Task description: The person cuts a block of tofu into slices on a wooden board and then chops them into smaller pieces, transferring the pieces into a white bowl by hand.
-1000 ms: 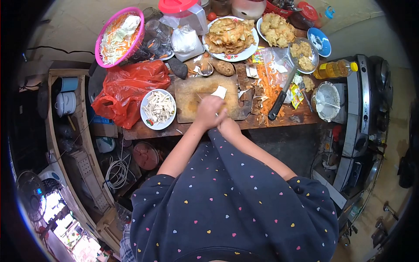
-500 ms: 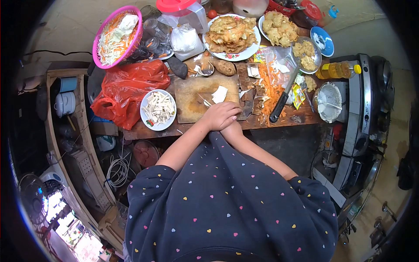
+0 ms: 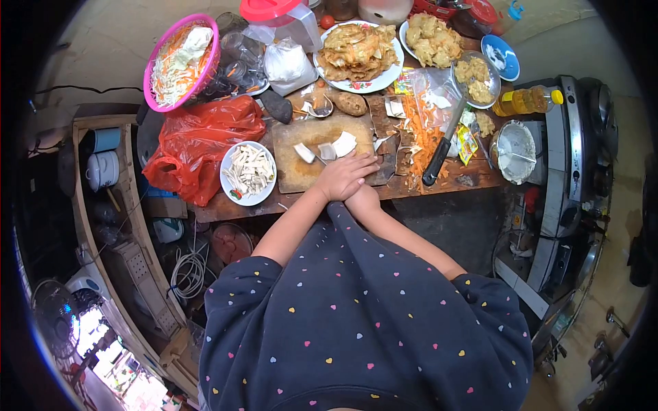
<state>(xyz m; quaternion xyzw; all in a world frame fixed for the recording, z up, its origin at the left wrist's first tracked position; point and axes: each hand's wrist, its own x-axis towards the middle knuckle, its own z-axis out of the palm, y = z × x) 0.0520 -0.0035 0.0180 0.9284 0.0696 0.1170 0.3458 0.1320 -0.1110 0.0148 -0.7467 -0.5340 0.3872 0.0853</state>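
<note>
At the near edge of the wooden cutting board (image 3: 289, 147), my left hand (image 3: 343, 176) lies across my right hand (image 3: 364, 198). The left fingers point right and are bent close together. Most of the right fingers are hidden below them. Whatever either hand grips is covered. Just beyond my knuckles lies a flat white vegetable piece (image 3: 345, 143). To its left are a greyish-white slice (image 3: 327, 151) and a thicker white chunk (image 3: 304, 153). A narrow strip, possibly a blade, shows beside my left hand. A white bowl (image 3: 225, 179) of cut white sticks stands left of the board.
A red plastic bag (image 3: 199, 147) and a pink basket (image 3: 150, 89) of shredded vegetables are on the left. Fritters fill a plate (image 3: 391, 77) at the back. A black-handled spatula (image 3: 439, 161) lies near carrot peelings (image 3: 419, 130). An oil bottle (image 3: 521, 103) stands right.
A white chunk now lies on the left of the board, with a greyish slice beside the flat piece. My hands stay together at the board's near edge; the view has shifted slightly.
</note>
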